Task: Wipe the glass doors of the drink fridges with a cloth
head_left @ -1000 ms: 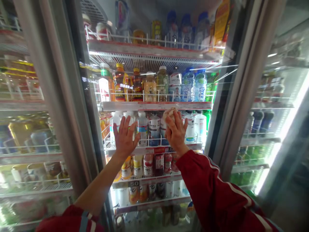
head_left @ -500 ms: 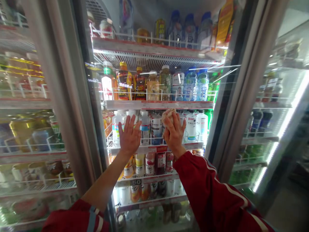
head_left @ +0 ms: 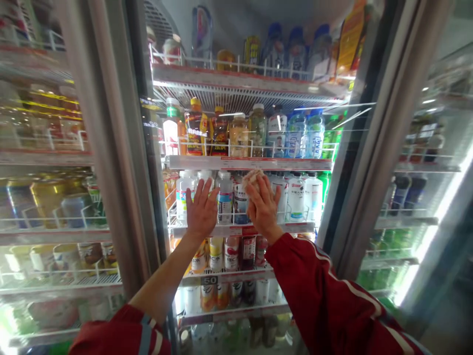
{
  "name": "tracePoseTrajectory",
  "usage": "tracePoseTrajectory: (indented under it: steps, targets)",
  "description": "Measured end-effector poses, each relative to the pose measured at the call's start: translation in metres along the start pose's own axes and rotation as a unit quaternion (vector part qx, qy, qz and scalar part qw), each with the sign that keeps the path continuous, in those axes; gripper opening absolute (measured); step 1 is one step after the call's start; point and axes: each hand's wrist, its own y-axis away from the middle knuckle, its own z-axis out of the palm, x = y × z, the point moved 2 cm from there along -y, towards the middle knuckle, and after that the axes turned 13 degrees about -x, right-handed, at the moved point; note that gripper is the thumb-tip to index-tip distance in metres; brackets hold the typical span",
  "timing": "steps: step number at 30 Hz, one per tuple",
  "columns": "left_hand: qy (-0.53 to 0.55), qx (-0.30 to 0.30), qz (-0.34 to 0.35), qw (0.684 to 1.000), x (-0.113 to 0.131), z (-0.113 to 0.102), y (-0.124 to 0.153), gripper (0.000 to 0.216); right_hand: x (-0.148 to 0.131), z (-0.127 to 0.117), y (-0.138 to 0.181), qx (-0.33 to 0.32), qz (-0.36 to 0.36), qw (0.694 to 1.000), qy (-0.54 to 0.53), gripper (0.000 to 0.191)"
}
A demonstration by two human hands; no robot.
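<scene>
both hands have been kept on the glass, and only small shifts are seen: the left hand (head_left: 201, 209) is now a little more to the right and the right hand (head_left: 263, 207) a little lower, while the whole fridge is seen slightly more to the right than before.

the left hand is laid flat and wide open on the clear glass fridge door (head_left: 295, 197), with its fingers spread and pointing up. nothing is held in it. the right hand is pressed flat on the same glass just beside it, and a crumpled pale cloth (head_left: 252, 176) is kept under its fingertips, against the glass. the cloth is seen at the height of the bottle caps on the middle shelf, just under the white shelf strip with red price tags (head_left: 251, 163).

both arms are covered by dark red sleeves with white stripes (head_left: 325, 291), though the left sleeve is pushed up and the forearm is bare.

behind the glass, white plastic bottles with blue labels (head_left: 295, 197) are stood in a row on the middle wire shelf. taller bottles of orange, brown and blue drinks (head_left: 240, 133) are stood on the shelf above. small yoghurt-like bottles (head_left: 231, 251) are lined up on the shelf below the hands. a grey metal door frame (head_left: 107, 148) is seen to the left, with more drinks behind the next door.
</scene>
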Motion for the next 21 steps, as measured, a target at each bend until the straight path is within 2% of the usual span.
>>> tracePoseTrajectory:
  steps: [8, 10, 15, 18, 21]
  targets:
    - [0.008, 0.007, 0.003, 1.000, 0.001, -0.001, -0.001, 0.042, -0.036, 0.004, 0.011, -0.087, -0.095, 0.992, -0.015, 0.038]
    - [0.013, 0.001, 0.011, 1.000, -0.003, -0.003, 0.001, 0.042, -0.032, 0.004, 0.005, -0.090, -0.089, 0.992, -0.010, 0.038]
    - [0.009, 0.007, -0.013, 1.000, -0.016, -0.008, 0.013, 0.044, -0.014, 0.003, -0.013, -0.044, -0.009, 0.999, 0.002, 0.035]
    - [-0.004, 0.005, -0.007, 1.000, -0.019, -0.007, 0.016, 0.042, -0.028, 0.009, -0.015, -0.052, -0.028, 0.998, 0.001, 0.037]
    - [-0.021, 0.010, -0.001, 1.000, -0.020, -0.005, 0.017, 0.040, -0.052, 0.015, -0.012, -0.069, -0.079, 0.995, 0.001, 0.037]
